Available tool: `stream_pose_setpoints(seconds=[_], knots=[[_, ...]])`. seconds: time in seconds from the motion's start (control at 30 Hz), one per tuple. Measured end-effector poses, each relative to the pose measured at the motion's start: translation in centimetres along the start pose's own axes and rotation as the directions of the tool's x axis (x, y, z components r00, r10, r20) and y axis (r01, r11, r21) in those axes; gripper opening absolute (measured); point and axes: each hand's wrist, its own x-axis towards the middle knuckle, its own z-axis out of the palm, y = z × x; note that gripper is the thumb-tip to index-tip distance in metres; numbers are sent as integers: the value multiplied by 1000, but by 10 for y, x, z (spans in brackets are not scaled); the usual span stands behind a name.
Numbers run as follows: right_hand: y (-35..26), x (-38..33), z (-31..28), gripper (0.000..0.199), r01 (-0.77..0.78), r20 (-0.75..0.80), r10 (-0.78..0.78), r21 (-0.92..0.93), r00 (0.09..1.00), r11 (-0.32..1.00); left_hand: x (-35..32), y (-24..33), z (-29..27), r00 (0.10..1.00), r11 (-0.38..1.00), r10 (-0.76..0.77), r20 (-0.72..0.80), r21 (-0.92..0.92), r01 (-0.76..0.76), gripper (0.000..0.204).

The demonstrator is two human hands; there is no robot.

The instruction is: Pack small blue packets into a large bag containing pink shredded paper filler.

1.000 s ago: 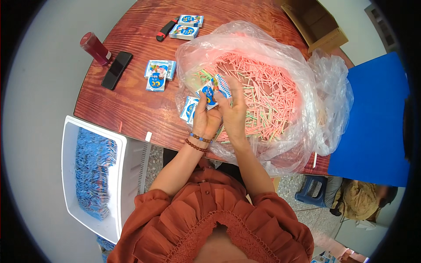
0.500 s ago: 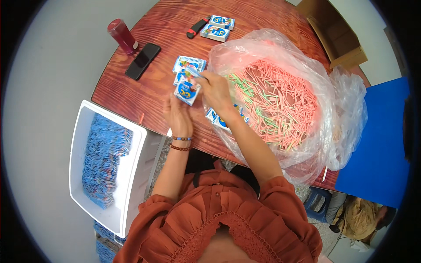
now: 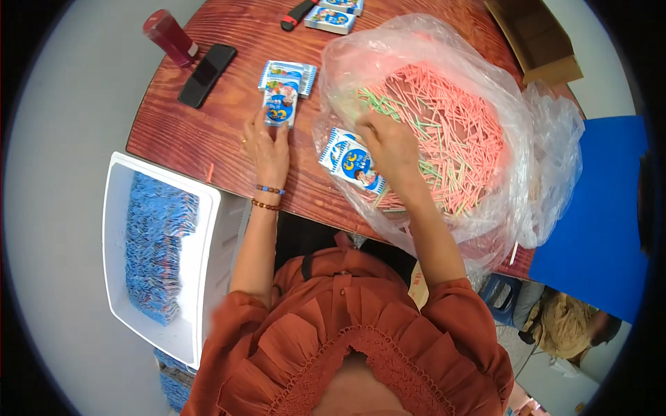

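My left hand (image 3: 267, 152) grips the lower end of a blue-and-white packet (image 3: 282, 100), thumb and fingers at its near edge. This packet overlaps other similar packets (image 3: 305, 78) lying on the table just beyond. My right hand (image 3: 394, 149) is closed, fingertips bent together, over the near left side of a clear plastic bag (image 3: 423, 31). Whatever is between those fingers, if anything, is hidden. Inside the open bag lies a heap of thin pink and green sticks (image 3: 458, 132). Several more packets (image 3: 350, 163) rest on the bag's edge beside my right hand.
On the left stand a red-lidded bottle (image 3: 170, 38), a black phone (image 3: 208, 75) and a white bin (image 3: 214, 229) of blue packets. A box cutter (image 3: 300, 14) and small boxes (image 3: 330, 21) lie at the back. A cardboard box (image 3: 534, 45) and blue panel (image 3: 590, 215) are at right.
The packet has moved away from me onto the others, with my left hand at its near end. My right hand has left it and moved right to the bag. The whole view has shifted slightly.
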Motion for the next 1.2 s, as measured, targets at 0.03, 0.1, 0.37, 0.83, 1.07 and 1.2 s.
stream_pose_setpoints(seconds=[0.03,0.1,0.37,0.83,1.07,1.2], knots=[[12,-9,-17,23,-128,173,136,-56,975,990,-1,3,0,998,998,50,-26,-47,-52,40],[23,-24,-25,26,-251,324,279,-126,904,960,-8,17,-2,995,991,93,25,-97,-91,32],[50,-50,-11,28,5,123,19,-195,992,981,-49,57,28,913,959,270,306,-2,-283,31],[50,-43,-26,9,74,47,-77,75,996,994,-46,62,16,947,823,256,193,-557,-108,13],[48,-44,-19,9,-354,279,217,757,935,550,-52,81,14,857,166,-15,515,-844,510,9],[41,-46,-12,10,-336,260,218,799,941,498,-58,79,10,865,125,-54,499,-856,501,11]])
